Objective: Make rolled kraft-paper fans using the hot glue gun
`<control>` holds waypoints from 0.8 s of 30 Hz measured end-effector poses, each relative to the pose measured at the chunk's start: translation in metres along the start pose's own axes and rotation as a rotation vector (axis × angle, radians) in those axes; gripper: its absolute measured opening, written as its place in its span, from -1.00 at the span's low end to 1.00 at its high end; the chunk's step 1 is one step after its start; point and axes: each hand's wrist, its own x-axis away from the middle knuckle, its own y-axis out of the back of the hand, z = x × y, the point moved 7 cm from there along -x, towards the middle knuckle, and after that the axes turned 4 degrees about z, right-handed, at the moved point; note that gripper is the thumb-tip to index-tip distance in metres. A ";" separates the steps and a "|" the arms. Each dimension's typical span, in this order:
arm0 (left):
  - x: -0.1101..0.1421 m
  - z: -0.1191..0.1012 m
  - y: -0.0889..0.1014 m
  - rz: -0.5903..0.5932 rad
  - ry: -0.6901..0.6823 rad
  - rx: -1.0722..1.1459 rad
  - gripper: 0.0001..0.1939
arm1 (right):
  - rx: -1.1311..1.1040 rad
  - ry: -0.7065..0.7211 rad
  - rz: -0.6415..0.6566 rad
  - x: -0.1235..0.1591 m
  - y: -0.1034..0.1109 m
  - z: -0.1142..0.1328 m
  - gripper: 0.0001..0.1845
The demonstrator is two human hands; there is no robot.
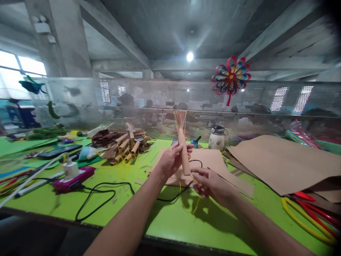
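Note:
My left hand (172, 159) is closed around a small brown paper broom (184, 158), held upright with its fringed end on top and its rolled handle pointing down. Yellow string runs along both edges of the fringe. By the lower end of the handle, my right hand (206, 180) pinches a yellow string (196, 183), whose loose loops hang toward the table. Beneath both hands lie flat sheets of brown paper (207, 158) on the green tabletop.
Similar brown brooms (125, 145) lie piled at left. A purple power strip (73, 179) trails a black cable. Behind stand a white jug (217, 138) and a perforated metal screen (160, 96). Large brown paper (287, 160) and scissors (306, 217) occupy the right.

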 end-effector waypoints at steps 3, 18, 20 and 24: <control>-0.001 0.004 0.002 -0.023 0.006 0.013 -0.70 | 0.156 0.020 -0.051 -0.002 0.004 -0.003 -0.58; 0.003 0.001 -0.002 -0.017 -0.001 0.041 -0.81 | 0.834 -0.023 0.444 0.027 -0.001 0.026 -0.64; 0.005 0.002 -0.005 -0.019 0.015 0.051 -0.80 | 0.778 0.018 0.234 0.021 0.015 0.041 -0.65; 0.008 0.004 -0.016 0.014 0.044 0.025 -0.79 | 0.520 0.127 -0.255 0.009 0.052 0.052 -0.55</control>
